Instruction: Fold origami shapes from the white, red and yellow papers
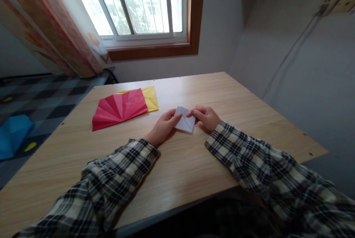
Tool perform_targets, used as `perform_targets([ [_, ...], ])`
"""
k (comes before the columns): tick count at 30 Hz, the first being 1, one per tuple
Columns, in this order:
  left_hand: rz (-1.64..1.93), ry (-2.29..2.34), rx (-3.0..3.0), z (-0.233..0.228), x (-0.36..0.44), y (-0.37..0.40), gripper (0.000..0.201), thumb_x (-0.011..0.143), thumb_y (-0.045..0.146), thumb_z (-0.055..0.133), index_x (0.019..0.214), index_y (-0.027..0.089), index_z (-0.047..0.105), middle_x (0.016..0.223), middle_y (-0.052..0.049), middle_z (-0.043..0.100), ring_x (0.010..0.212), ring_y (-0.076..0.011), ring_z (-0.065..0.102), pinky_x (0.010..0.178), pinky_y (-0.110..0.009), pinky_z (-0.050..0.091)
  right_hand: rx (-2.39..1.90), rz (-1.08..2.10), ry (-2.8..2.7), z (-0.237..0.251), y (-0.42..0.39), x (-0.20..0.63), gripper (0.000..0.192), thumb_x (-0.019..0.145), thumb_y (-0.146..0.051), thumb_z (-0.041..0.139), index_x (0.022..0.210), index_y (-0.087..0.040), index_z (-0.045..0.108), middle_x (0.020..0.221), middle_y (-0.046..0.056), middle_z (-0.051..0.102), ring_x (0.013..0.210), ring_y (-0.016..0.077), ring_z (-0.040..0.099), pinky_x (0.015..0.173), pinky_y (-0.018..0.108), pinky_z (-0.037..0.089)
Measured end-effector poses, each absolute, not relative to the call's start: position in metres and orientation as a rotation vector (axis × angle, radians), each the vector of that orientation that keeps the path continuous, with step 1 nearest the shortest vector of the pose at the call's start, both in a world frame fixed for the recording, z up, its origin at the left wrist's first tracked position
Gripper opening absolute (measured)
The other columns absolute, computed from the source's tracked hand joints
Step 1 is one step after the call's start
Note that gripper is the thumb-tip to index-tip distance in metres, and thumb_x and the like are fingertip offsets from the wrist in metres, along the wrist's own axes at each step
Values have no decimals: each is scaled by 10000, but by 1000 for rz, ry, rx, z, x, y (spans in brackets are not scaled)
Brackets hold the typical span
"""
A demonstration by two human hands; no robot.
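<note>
Plaid-sleeved forearms [122, 171] angled inward, left hand [163, 126], right hand [206, 116] pinching folded white paper [184, 122]

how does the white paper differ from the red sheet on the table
Colour and size: the white paper is pale and small, while the red sheet is deep pinkish red and much larger.
Pose: the white paper is held between the left hand and right hand; the red sheet lies untouched, partly over a yellow sheet.
Shape: the white paper is a compact four-sided piece; the red sheet is spread wide, with fanned creases.
Both show fold lines.
</note>
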State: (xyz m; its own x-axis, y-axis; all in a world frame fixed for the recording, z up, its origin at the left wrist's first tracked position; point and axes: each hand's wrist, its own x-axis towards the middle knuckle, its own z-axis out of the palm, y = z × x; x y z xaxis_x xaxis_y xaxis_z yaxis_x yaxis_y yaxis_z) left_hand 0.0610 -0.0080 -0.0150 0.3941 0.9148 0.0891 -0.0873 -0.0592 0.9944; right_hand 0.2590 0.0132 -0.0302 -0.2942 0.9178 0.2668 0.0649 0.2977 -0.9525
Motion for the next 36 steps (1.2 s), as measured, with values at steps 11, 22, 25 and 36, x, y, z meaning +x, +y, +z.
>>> perform_targets([
  [11,1014,1079,1525,-12,66,-11,375,873,527,609,781,164,601,664,-4,604,578,-128,533,511,-234,408,-852,1067,-1801,-27,9,259,379,897,-484,572,781,-168,748,771,33,668,613,108,586,596,260,498],
  [22,1040,1109,1585,-15,66,-12,423,861,570,580,702,179,567,607,14,558,528,-118,504,468,-227,362,-810,1155,-1802,-27,8,260,352,897,-457,592,778,-170,755,725,26,675,613,116,571,604,265,473],
  [25,1038,1119,1548,-15,66,-12,436,860,591,573,714,180,571,606,16,558,526,-119,510,468,-228,363,-804,1160,-1813,-27,8,260,353,901,-456,594,777,-169,756,711,22,664,611,115,557,606,267,462],
  [36,920,1115,1697,-10,66,-15,426,857,554,557,701,161,605,606,2,555,539,-119,477,468,-231,345,-790,1204,-1882,-26,6,260,425,888,-547,589,846,-168,778,666,4,634,625,119,509,633,274,420],
])
